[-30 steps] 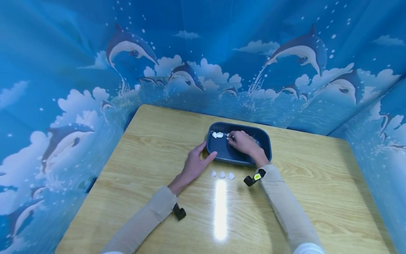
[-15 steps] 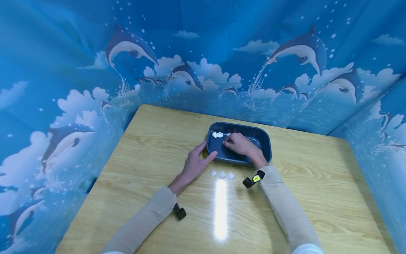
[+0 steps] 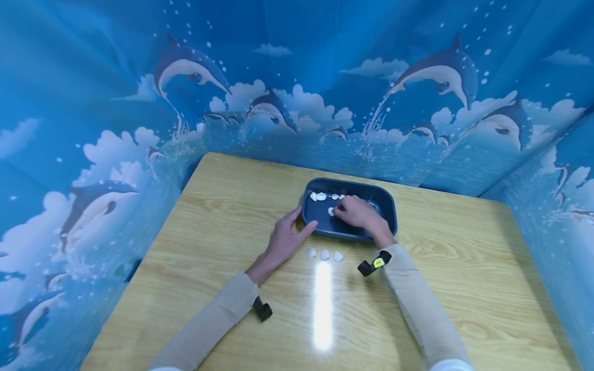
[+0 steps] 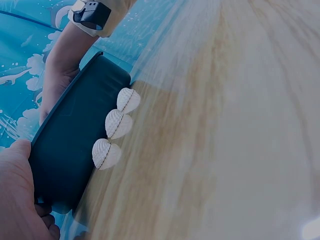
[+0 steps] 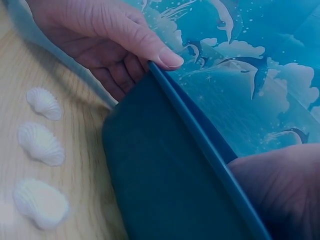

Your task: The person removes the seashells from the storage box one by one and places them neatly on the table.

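Basin point(image 3: 319, 212): dark blue, rounded oblong, upright on wood-grain table point(image 3: 232, 216). Inside: small white pieces point(image 3: 321, 196), probably shells; two touching at left end, two farther right along far side, one nearer the middle. Just outside near side: three ribbed white shells point(image 3: 325, 255), in a row, apart

The beige-cloth-sleeved left arm point(image 3: 209, 322) extends toward half past one, its bare left hand's point(image 3: 284, 237) thumb point(image 3: 308, 230) splayed; the beige-cloth-sleeved right arm point(image 3: 424, 304) extends toward eleven o'clock, its bare right hand point(image 3: 357, 212) bent-fingered.
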A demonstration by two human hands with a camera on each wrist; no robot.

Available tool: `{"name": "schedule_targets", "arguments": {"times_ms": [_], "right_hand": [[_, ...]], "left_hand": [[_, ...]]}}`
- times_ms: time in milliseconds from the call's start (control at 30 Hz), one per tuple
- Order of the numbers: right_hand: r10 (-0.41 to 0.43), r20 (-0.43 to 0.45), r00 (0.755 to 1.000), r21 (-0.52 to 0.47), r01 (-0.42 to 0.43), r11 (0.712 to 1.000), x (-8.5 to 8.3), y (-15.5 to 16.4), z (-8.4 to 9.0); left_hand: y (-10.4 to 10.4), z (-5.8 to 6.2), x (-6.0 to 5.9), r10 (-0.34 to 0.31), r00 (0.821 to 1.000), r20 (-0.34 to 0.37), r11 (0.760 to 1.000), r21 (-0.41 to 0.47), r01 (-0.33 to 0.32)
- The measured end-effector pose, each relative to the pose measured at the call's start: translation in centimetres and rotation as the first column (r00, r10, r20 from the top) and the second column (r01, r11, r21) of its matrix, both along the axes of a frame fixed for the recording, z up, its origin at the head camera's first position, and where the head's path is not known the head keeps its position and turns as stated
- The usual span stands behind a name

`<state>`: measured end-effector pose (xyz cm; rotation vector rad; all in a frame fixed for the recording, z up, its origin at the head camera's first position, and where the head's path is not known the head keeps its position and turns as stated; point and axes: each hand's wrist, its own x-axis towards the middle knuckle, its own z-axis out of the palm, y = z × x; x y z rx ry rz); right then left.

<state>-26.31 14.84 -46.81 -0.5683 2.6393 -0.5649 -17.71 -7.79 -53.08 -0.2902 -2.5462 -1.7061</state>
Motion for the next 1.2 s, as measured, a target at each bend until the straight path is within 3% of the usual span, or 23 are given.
{"name": "schedule_targets", "arguments": {"times_ms": [500,767,1200], "right_hand": [[0.045,-0.083,0.996,-0.125,-0.055,0.991,-0.2,0.5,-0.9],[0.086,-0.101,0.991,-0.109,-0.097,0.989,-0.2,0.6,-1.3],[0.076,-0.079,0.994,-0.079,-0.082,0.993,0.0,0.4,-1.0]], "left_hand": [[0.0,-0.1,0.0,0.010,1.000,0.011,1.000,0.012,-0.010],[0.1,0.0,0.0,0.009,1.000,0.003,1.000,0.007,-0.009],[0.0,0.0,0.0,0.011,1.000,-0.008,1.000,0.001,-0.011]]}}
